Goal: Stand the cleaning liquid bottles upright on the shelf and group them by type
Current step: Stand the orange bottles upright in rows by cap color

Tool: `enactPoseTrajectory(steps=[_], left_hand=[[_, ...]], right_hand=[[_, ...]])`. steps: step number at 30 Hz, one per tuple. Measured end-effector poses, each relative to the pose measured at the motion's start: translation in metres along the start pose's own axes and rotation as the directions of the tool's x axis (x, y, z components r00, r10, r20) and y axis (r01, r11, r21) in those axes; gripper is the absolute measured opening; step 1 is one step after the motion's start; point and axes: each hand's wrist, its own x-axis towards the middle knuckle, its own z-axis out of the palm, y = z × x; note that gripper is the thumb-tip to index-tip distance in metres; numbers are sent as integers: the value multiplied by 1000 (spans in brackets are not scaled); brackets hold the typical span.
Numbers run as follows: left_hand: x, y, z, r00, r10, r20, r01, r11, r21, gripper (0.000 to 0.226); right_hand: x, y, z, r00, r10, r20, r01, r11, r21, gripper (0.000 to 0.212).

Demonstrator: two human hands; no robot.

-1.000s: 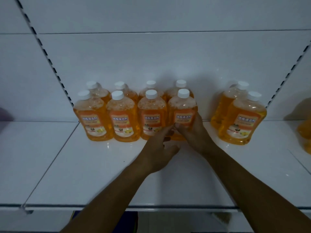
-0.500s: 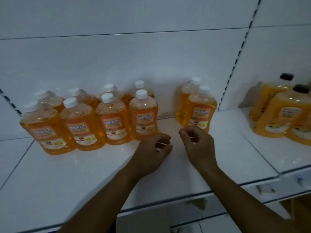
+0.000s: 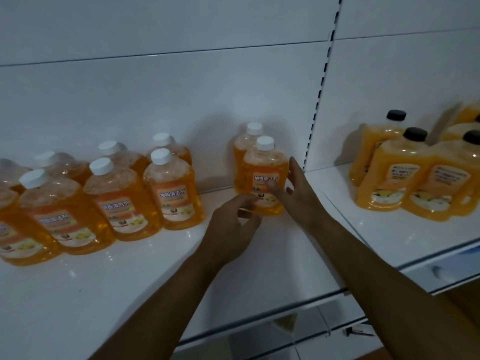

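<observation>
Head view, hidden: the left-most white-capped bottles (image 3: 15, 229) are being cut off by the frame edge; labels are blurring.
Front bottle (image 3: 265, 180): standing upright on the shelf (image 3: 78, 294), hiding most of a second bottle (image 3: 244, 152).
Right hand (image 3: 294, 193): fingers straight, touching its side.
Left hand (image 3: 233, 222): fingers loosely curled at its base; contact unclear.
Room: bare shelf separating it from the grouped bottles.
Black-capped bottles (image 3: 400, 172): standing beyond the slotted upright (image 3: 322, 87).

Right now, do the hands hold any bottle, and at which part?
The right hand lies on the lower body and label of the front white-capped bottle; its fingers are straight, not gripping. The left hand reaches its base; contact cannot be told.
</observation>
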Motion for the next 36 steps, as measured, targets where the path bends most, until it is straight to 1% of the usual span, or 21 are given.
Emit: enactPoseTrajectory(steps=[2, 3, 4, 8, 11, 13, 15, 16, 18, 20, 23, 26, 30, 33, 35, 36], left_hand=[[1, -3, -1, 1000, -2, -31, 4, 998, 57, 38], [0, -5, -3, 999, -7, -46, 11, 997, 83, 41], [0, -7, -5, 998, -17, -56, 22, 995, 96, 44], [-6, -12, -15, 996, -81, -26, 83, 992, 100, 51], [-14, -14, -19, 995, -81, -50, 86, 989, 116, 56], [-19, -15, -21, 995, -69, -68, 77, 989, 130, 55], [-24, -16, -23, 995, -55, -84, 66, 987, 147, 53], [-27, -17, -25, 995, -43, -92, 57, 986, 157, 53], [-32, -20, -29, 994, -28, -103, 45, 985, 167, 53], [-36, -22, -33, 993, -45, -113, 62, 986, 154, 54], [-39, -24, -37, 989, -78, -124, 95, 987, 133, 55], [-42, -23, -35, 988, -80, -132, 98, 986, 136, 51], [-44, -21, -32, 983, -123, -136, 138, 985, 106, 38], [-40, -17, -28, 989, -112, -92, 120, 989, 82, 35], [-36, -14, -19, 995, -83, -54, 86, 995, 47, 36], [-34, -11, -14, 997, -73, -29, 74, 997, 27, 36]], right_hand=[[7, -2, 2, 995, -44, 92, 38, 997, 67, 68], [8, -2, 4, 991, -58, 122, 50, 997, 67, 61], [9, -2, 7, 987, -57, 148, 47, 997, 67, 58], [13, -1, 18, 973, -55, 226, 36, 995, 90, 69], [16, 0, 27, 958, -26, 287, 4, 997, 77, 77], [16, -4, 37, 950, -32, 310, 17, 999, 48, 73], [16, -11, 49, 952, -100, 290, 105, 994, -1, 65], [18, -13, 55, 951, -145, 272, 153, 988, -10, 68], [19, -16, 66, 949, -199, 243, 216, 975, -48, 86], [23, -14, 73, 958, -182, 221, 213, 969, -128, 103], [26, -8, 76, 961, -170, 219, 217, 954, -209, 109], [29, -6, 74, 961, -160, 224, 220, 936, -275, 107], [19, -5, 68, 962, -127, 241, 193, 943, -271, 99], [-1, 0, 55, 982, -82, 168, 136, 929, -345, 102], [-14, 1, 39, 991, -92, 97, 122, 922, -368, 95], [-19, 0, 29, 995, -95, 43, 104, 917, -385, 87]])
